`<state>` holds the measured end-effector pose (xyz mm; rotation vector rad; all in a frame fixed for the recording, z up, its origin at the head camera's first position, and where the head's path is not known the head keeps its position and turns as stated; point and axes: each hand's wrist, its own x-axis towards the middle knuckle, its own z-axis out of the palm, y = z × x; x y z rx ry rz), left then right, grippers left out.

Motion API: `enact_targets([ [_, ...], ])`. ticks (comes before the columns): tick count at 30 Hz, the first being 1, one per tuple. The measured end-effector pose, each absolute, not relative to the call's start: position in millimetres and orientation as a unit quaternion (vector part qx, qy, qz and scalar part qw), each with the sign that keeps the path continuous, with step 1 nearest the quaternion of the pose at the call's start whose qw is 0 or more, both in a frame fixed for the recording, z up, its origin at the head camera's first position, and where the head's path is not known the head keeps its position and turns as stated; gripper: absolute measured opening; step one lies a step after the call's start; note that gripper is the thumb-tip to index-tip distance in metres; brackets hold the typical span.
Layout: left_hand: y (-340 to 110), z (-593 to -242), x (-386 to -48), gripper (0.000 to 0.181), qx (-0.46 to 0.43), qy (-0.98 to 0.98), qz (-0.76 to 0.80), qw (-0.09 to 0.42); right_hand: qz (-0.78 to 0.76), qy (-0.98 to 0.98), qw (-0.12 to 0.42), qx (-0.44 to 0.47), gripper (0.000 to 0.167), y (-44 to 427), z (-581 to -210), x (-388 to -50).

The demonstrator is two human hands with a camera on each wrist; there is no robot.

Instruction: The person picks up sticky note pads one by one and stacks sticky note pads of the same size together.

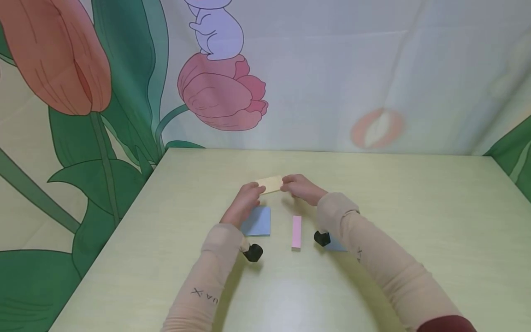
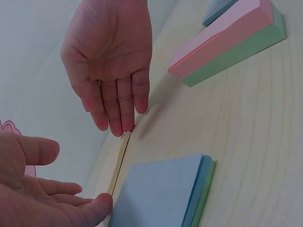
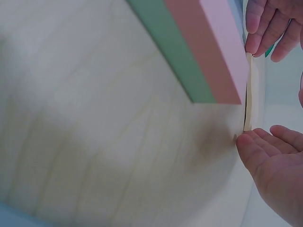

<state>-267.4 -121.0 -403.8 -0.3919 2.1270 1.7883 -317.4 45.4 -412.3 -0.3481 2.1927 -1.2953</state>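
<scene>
A thin pale-yellow pad of paper notes (image 1: pixel 270 184) lies between the two hands at the back of the table. My left hand (image 1: pixel 248 199) touches its left end with extended fingers. At its right end are the fingertips of my right hand (image 1: pixel 303 188), which look straight in the left wrist view. Just below the left hand sits a square blue note pad (image 1: pixel 258 222), with teal and green layers beneath in the left wrist view. Right of that stands a narrow pink pad (image 1: pixel 296 230) on a green layer (image 3: pixel 163 56). Part of another blue pad (image 1: pixel 335 245) shows under the right forearm.
The pale wooden table (image 1: pixel 415 221) stretches to both sides and toward me. Behind its far edge hangs a cloth (image 1: pixel 332 83) printed with tulips and a white animal. A black wrist camera (image 1: pixel 253 253) hangs under the left wrist, another (image 1: pixel 321 238) under the right.
</scene>
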Motion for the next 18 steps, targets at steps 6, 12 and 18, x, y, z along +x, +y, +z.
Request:
enact_targets([
  [6, -117.5, -388.5, -256.2, 0.056, -0.129, 0.744, 0.633, 0.17, -0.476, 0.821, 0.287, -0.126, 0.05, 48.5, -412.8, -319.4],
  [12, -118.0, -397.7, -263.4, 0.057, -0.133, 0.757, 0.616, 0.173, -0.474, 0.823, 0.287, -0.126, 0.05, 52.5, -411.0, -321.5],
  [18, -121.2, -423.0, -279.5, 0.062, -0.11, 0.795, 0.572, 0.17, -0.465, 0.825, 0.29, -0.137, 0.05, 60.5, -407.3, -321.2],
])
